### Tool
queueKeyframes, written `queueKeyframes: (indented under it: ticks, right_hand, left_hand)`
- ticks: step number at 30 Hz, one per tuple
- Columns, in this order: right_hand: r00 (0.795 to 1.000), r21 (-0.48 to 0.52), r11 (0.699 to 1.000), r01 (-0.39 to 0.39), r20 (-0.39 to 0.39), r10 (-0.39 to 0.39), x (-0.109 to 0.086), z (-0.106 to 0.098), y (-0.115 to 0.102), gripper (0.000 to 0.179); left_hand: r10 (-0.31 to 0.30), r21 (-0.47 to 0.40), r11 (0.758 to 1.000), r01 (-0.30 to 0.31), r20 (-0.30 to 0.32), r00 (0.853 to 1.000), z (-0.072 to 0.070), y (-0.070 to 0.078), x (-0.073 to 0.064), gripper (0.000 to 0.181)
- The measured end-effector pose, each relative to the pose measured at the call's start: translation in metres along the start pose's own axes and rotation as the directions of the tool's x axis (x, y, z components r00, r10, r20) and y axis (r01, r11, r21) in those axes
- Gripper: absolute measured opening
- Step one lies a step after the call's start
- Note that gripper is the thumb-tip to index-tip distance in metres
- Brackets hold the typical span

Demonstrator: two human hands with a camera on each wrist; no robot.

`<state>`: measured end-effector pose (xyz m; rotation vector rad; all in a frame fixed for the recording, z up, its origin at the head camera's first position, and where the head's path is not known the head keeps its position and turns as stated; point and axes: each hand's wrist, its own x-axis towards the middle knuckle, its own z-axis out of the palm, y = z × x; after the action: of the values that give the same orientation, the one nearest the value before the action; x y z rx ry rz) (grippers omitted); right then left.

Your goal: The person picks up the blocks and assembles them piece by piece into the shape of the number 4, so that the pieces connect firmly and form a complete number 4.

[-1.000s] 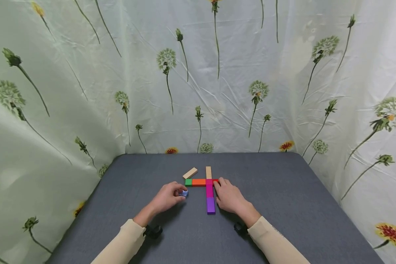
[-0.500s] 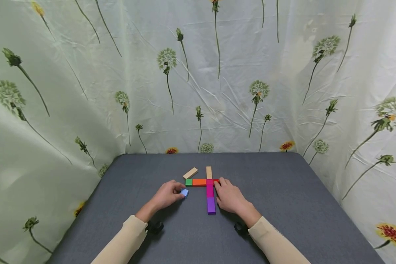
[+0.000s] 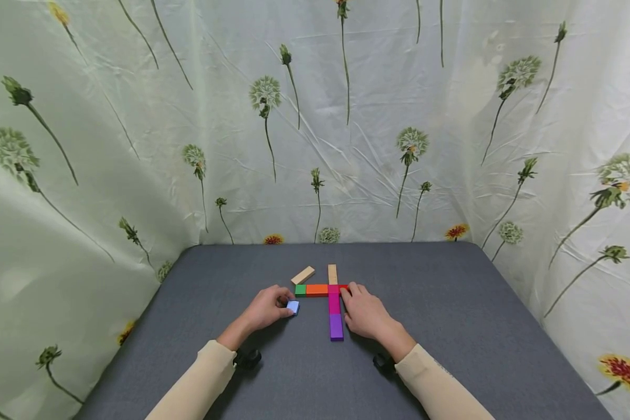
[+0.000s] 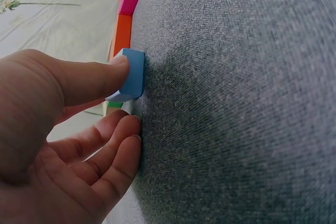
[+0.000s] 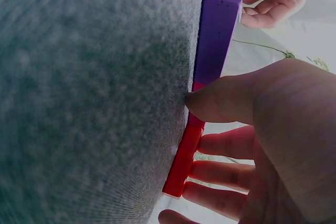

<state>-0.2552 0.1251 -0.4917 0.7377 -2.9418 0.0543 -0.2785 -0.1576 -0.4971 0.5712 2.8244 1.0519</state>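
Note:
My left hand (image 3: 265,308) pinches a small light blue block (image 3: 293,307) on the table, just below the left end of the row. In the left wrist view the thumb lies on the blue block (image 4: 135,74); the index fingertip is hidden behind it. A green block (image 3: 300,290) and an orange block (image 3: 317,290) lead to the magenta block (image 3: 333,300), with a purple block (image 3: 336,328) below. My right hand (image 3: 367,315) touches the red block (image 5: 182,161) with fairly straight fingers, and its thumb rests by the magenta block.
One plain wooden block (image 3: 332,274) extends the column at the far end. Another wooden block (image 3: 302,275) lies slanted behind the green one. The dark grey table (image 3: 430,350) ends at a flower-patterned curtain (image 3: 367,146).
My left fingers have drawn back slightly from over the light blue block, showing more of its top, and the block has turned a little. The right hand stays at the red block.

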Motion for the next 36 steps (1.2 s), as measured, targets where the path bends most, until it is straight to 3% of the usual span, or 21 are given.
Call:
queueKeyframes:
  ticks: [20,29,36]
  right_hand:
    - [1.0,0.013,1.0,-0.008,0.018,0.008,0.0,0.001,0.0,0.056]
    - [1.0,0.019,1.0,-0.011,0.011,0.011,0.0,0.002,0.0,0.056]
    - [1.0,0.009,1.0,-0.015,0.012,0.014,-0.001,0.002,0.0,0.056]
  left_hand:
    - [0.061,0.014,0.998,-0.061,-0.013,0.998,-0.003,0.007,-0.002,0.024]
    - [0.033,-0.03,0.999,-0.033,0.012,0.999,-0.003,0.009,-0.001,0.019]
    - [0.017,-0.117,0.993,-0.015,0.018,1.0,-0.006,0.012,0.001,0.021]
